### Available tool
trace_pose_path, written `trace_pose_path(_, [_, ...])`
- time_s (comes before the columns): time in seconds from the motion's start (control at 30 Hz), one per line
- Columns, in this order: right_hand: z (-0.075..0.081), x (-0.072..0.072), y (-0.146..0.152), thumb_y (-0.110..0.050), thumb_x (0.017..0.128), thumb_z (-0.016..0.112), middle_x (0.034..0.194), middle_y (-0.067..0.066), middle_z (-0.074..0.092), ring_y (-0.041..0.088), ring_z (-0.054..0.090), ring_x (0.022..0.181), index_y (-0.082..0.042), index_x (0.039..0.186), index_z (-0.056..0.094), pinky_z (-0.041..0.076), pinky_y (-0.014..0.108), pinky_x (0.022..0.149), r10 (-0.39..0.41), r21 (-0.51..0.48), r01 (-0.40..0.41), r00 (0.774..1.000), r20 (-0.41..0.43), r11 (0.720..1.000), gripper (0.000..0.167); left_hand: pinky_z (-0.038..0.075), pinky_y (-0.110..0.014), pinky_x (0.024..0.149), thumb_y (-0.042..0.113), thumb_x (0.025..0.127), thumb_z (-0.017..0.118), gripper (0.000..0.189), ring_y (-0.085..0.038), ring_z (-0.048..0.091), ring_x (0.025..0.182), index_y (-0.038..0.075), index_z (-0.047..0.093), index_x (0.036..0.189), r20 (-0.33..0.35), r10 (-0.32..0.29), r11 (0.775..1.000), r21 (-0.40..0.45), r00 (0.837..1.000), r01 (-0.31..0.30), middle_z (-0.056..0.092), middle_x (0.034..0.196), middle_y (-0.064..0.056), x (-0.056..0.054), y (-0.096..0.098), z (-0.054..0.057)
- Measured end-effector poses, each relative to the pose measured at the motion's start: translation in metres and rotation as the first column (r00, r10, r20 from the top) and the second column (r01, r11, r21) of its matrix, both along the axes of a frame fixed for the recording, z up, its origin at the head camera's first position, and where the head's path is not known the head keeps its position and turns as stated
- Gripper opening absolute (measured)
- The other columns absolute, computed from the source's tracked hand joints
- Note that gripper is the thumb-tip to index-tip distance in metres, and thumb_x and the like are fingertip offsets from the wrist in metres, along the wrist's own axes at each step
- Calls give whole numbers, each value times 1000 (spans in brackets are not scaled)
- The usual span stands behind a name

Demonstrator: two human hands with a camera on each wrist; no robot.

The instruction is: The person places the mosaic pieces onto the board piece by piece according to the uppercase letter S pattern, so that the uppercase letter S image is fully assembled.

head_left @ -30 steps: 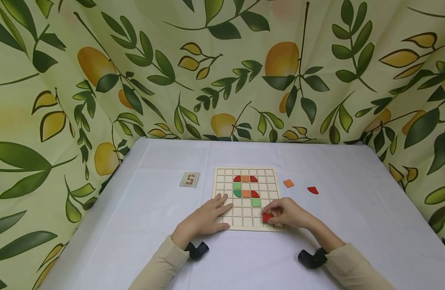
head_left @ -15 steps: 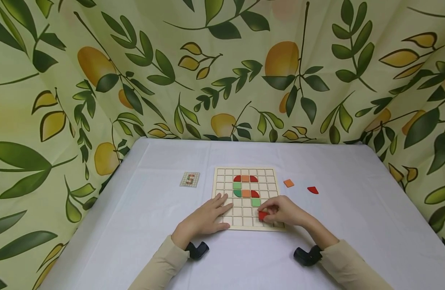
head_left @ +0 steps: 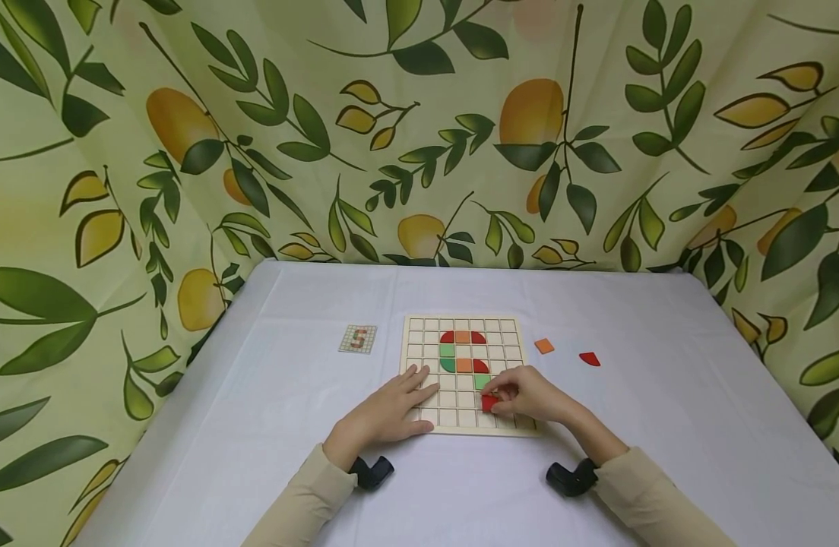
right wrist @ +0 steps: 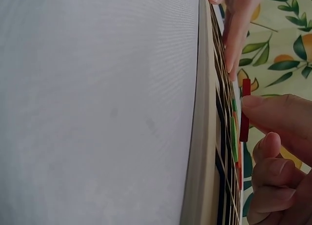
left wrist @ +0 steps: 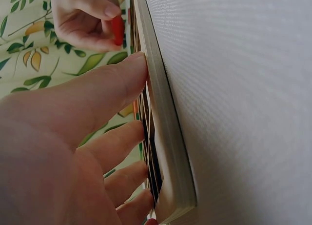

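Observation:
My right hand point(head_left: 537, 396) pinches a red tile point(head_left: 489, 404) between thumb and fingers, over the lower right part of a wooden grid board point(head_left: 448, 418). In the right wrist view the tile point(right wrist: 245, 118) stands edge-on, slightly off the board's surface. In the head view it appears just below a light green tile point(head_left: 482, 381) lying in the grid. My left hand point(head_left: 389, 410) rests on the board's lower left side, fingers spread. From the left wrist view, its thumb point(left wrist: 131, 73) touches the board's near edge. Red, orange and green tiles form a curved figure in the grid.
A small pattern card point(head_left: 358, 339) with an S-like figure lies left of the board. To the right are a loose orange square tile point(head_left: 544, 346) and a red quarter-round tile point(head_left: 590, 359). A white cloth point(head_left: 289, 319) covers the table; a leaf-patterned curtain point(head_left: 419, 152) hangs behind.
My right hand has moved left and slightly away from me with the red tile, from the board's lower right to just below the light green tile. My left hand has stayed put.

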State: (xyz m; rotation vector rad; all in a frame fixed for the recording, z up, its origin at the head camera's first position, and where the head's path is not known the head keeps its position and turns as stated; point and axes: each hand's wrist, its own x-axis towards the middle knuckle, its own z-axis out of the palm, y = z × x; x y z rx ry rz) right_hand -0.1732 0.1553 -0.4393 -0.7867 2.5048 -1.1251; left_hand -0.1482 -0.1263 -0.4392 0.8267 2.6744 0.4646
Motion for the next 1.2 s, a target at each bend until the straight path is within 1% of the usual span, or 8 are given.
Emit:
trace_pose_path(0.37, [-2, -5, -4, -6, 79, 76, 64, -3, 51, 0, 41, 59, -6, 98, 75, 35, 13, 52, -1, 44, 2, 1000, -21, 999, 19, 23, -47, 124, 43, 93, 58, 64, -29, 16, 153, 18, 38, 149, -1, -6, 1000, 2, 1000, 6, 22, 163, -7, 0, 0, 1])
trace_pose_path(0.57, [-4, -7, -6, -6, 79, 76, 65, -3, 52, 0, 41, 59, -6, 98, 76, 35, 13, 51, 9, 45, -8, 1000, -24, 999, 19, 23, -47, 124, 43, 93, 58, 64, -29, 15, 153, 19, 38, 149, 6, -4, 1000, 2, 1000, 4, 22, 163, -7, 0, 0, 0])
trace_pose_path(0.87, [-4, -8, -8, -5, 78, 76, 65, -3, 53, 0, 42, 59, -6, 98, 76, 36, 13, 52, 22, 53, -20, 999, -36, 998, 20, 24, -48, 124, 41, 93, 59, 63, -30, 17, 153, 18, 40, 148, -7, -7, 1000, 5, 1000, 7, 24, 162, -8, 0, 1, 1])
trace_pose_path(1.2, [-4, -9, -9, -5, 78, 76, 66, -3, 54, -1, 41, 59, -6, 98, 77, 36, 13, 53, 24, 70, -18, 997, -77, 997, 20, 24, -48, 124, 42, 92, 60, 64, -30, 18, 153, 19, 40, 148, 1, -2, 1000, -7, 1000, 2, 24, 162, -8, 1, 1, 2])
